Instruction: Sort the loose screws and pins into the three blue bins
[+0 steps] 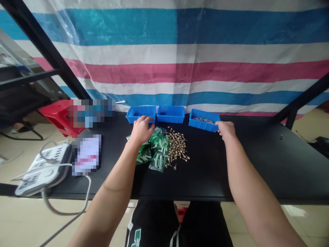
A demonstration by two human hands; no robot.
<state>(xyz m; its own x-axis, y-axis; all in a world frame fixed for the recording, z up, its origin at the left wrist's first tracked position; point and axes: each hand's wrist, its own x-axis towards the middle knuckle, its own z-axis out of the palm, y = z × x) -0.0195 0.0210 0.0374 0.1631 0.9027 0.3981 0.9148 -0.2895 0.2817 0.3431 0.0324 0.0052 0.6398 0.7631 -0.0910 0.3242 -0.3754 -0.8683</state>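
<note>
My left hand (142, 131) is at the front wall of the left blue bin (130, 116), fingers bent over its rim near the right corner and thumb below. My right hand (226, 129) pinches the right end of the right blue bin (199, 127), which sits slightly askew and holds silver screws or pins (204, 120). Between these two stands the middle blue bin (170, 119). Under and beside my left hand lie small green-tinted plastic bags (158, 161) with pale pieces inside. A loose pile of brass-coloured screw-like parts (177, 145) is just right of the bags.
A white power strip (45, 168) with cables lies at the left of the black table (205, 178), beside a blurred-out flat device (87, 154). A striped tarp (154, 72) hangs behind the bins. A red stool (58, 115) stands beyond the left edge.
</note>
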